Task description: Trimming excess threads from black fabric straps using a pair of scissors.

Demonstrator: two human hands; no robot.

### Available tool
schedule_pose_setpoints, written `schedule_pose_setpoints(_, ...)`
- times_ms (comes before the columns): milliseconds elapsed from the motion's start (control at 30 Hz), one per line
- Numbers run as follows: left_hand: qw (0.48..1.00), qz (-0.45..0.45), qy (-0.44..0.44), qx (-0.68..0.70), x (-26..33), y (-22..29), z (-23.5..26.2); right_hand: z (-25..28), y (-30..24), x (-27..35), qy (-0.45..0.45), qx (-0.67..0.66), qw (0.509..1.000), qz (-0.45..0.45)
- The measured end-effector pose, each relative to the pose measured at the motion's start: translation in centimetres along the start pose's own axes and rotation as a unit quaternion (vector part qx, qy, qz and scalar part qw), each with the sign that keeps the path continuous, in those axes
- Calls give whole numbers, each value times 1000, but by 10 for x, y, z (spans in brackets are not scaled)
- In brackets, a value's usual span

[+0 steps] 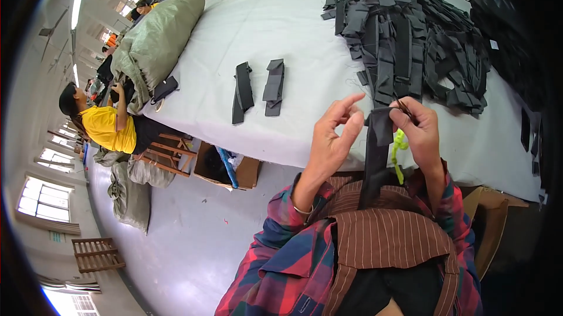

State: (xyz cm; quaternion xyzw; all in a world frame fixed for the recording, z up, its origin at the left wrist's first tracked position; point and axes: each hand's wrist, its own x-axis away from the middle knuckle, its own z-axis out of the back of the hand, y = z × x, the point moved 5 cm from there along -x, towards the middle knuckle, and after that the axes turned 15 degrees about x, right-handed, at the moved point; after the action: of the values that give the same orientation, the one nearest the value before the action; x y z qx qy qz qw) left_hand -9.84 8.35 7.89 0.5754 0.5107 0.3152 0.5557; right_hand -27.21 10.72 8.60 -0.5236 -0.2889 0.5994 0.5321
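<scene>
A folded strip of black fabric (376, 151) hangs over the table's near edge, down in front of my apron. Thumb and fingers of my right hand (423, 134) are closed at its top end. A dark tool, seemingly thread snips (406, 109), shows among those fingers; its tip is hard to make out. Below dangles a neon yellow-green cord (399, 154). My left hand (332, 140) is just left of the strip, thumb and index finger apart, holding nothing visible. Two short black strips, one here (242, 94) and another (274, 88), lie apart on the white table.
A big heap of black strips (387, 40) covers the table's far right, beside a black plastic bag (507, 34). A stuffed green sack (161, 37) and a dark pouch (165, 89) sit at left. Beyond are a person in yellow (108, 125), a wooden stool (167, 154) and a cardboard box (249, 174).
</scene>
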Motion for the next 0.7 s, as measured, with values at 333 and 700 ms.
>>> schedule_pose_setpoints(333,936,183,-13,301,4,-45,-4,-26,9,-9,36,368,914,167)
schedule_pose_setpoints(700,907,222,6,357,4,-62,2,-5,25,-4,-7,287,945,155)
